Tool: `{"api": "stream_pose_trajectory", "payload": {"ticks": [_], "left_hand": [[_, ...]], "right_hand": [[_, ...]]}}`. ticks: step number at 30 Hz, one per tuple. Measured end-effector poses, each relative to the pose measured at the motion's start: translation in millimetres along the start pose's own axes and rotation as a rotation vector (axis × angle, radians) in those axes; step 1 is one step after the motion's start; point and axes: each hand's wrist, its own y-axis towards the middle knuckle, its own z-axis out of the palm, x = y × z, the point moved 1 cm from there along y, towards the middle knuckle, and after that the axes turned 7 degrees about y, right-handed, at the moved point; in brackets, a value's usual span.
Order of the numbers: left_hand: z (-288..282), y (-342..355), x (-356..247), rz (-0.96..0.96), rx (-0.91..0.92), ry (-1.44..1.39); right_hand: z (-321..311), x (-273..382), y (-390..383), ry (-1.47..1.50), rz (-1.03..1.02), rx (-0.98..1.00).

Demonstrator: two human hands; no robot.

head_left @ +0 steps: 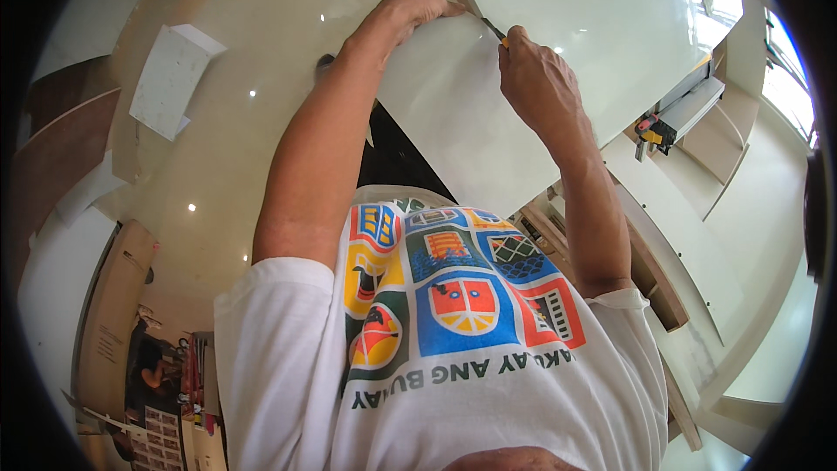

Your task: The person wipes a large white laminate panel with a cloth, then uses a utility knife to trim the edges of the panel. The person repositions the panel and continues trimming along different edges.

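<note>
White panel (471, 113) pinned flat by left hand (414, 7); right hand (532, 74) grips a cutter (495, 30).

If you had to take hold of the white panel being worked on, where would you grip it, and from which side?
I would grip the white panel by its long near edge, coming from the person's side. It lies flat with that edge overhanging free, so fingers can probably curl under it. The far edge is taken: the left hand presses there, and the right hand holds a thin cutting tool at the seam.
</note>
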Motion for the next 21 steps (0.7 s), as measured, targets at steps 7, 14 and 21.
{"api": "stream_pose_trajectory", "payload": {"ticks": [7, 14, 21], "left_hand": [[-3.2, -1.6, 5.7, 0.031, -0.04, 0.011], [-3.8, -5.9, 7.9, 0.044, 0.011, -0.075], [-1.0, 4.3, 12.1, 0.019, 0.001, -0.106]], "right_hand": [[6.3, 10.5, 2.1, -0.044, 0.047, 0.034], [9.1, 9.8, 7.3, -0.052, -0.02, 0.005], [14.1, 5.0, 9.1, -0.048, -0.058, -0.037]]}}
